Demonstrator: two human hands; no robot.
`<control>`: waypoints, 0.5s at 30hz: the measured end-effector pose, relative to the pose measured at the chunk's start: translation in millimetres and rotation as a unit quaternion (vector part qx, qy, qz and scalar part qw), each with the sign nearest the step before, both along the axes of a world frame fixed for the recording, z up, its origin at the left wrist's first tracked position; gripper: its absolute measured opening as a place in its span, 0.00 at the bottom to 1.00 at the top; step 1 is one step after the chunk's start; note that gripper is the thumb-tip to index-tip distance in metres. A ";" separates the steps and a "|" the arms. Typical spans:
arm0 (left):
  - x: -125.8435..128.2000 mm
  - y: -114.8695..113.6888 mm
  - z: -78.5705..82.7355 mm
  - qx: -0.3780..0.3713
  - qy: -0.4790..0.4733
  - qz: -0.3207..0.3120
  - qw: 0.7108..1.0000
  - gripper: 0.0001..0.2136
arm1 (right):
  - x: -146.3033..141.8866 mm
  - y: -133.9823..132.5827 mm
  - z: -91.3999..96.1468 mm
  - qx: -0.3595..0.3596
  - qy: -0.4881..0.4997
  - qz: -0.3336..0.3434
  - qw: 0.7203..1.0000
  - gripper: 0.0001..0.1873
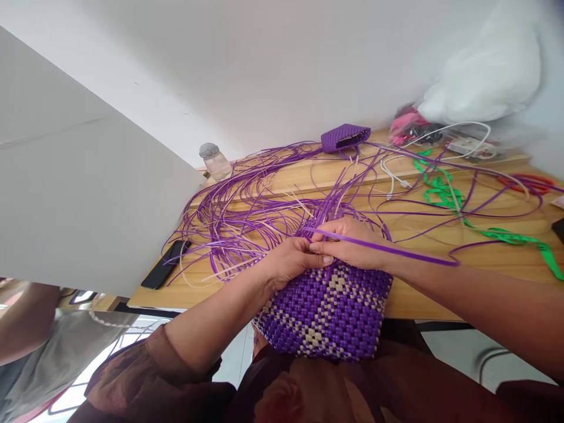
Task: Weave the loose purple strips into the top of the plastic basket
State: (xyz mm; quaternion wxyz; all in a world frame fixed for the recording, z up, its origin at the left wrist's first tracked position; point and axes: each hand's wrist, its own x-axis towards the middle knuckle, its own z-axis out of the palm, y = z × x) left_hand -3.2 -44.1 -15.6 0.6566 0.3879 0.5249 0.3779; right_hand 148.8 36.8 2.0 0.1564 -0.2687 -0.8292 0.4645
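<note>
A half-woven purple and cream basket (pixel 328 314) rests on my lap against the edge of a wooden table (pixel 484 264). My left hand (pixel 291 258) is closed on the basket's top edge, pinching the weave. My right hand (pixel 348 241) sits beside it, fingers closed around a purple plastic strip (pixel 396 249) that runs out to the right. Several loose purple and cream strips (pixel 238 217) fan out from the basket's rim across the table.
A black phone (pixel 165 264) lies at the table's left corner. A clear bottle (pixel 215 161), a small purple woven pouch (pixel 345 137), white cables (pixel 396 176), green ribbon (pixel 445 197) and a white bag (pixel 484 76) lie farther back. Another person's sleeve (pixel 26 335) shows at the lower left.
</note>
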 end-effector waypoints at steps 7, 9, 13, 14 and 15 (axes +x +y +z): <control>-1.8 -0.5 6.2 0.022 0.013 0.034 0.999 0.17 | 27.6 1.2 -5.6 -0.062 0.070 0.069 0.993 0.18; -4.2 -1.2 5.4 0.023 0.028 0.030 0.999 0.18 | 34.5 0.8 -9.1 -0.017 0.082 0.078 0.993 0.15; -7.0 -2.6 4.7 0.037 0.075 0.016 0.996 0.15 | 38.0 -1.0 -12.2 0.038 0.063 0.045 0.996 0.07; -7.1 -2.8 4.6 0.046 0.090 0.011 0.995 0.14 | 37.6 -1.0 -12.6 0.024 0.051 0.037 0.998 0.08; -6.9 -3.0 4.4 0.058 0.106 0.006 0.993 0.13 | 36.9 -0.7 -13.1 0.006 0.038 0.030 0.999 0.09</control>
